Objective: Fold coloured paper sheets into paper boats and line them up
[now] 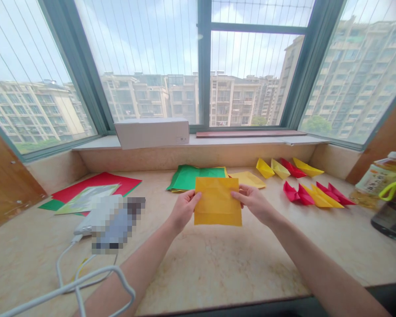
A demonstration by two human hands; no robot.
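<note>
A square-looking sheet of yellow paper (218, 204) with faint creases is held up over the counter, facing me. My left hand (184, 206) pinches its left edge, thumb in front. On the opposite edge my right hand (250, 200) grips it the same way, its fingers partly behind the sheet. Just beyond lies a stack of green paper (188, 177) with yellow edges showing underneath. A paler yellow sheet (252, 179) rests flat to the right of that stack, near my right hand.
Folded paper boats (292, 168) in yellow and red stand at the back right, with red and yellow folded shapes (312, 194) in front. A bottle (379, 178) and dark jug (392, 218) are far right. Left are red paper (97, 182), a white power bank (95, 213) and cables (64, 288).
</note>
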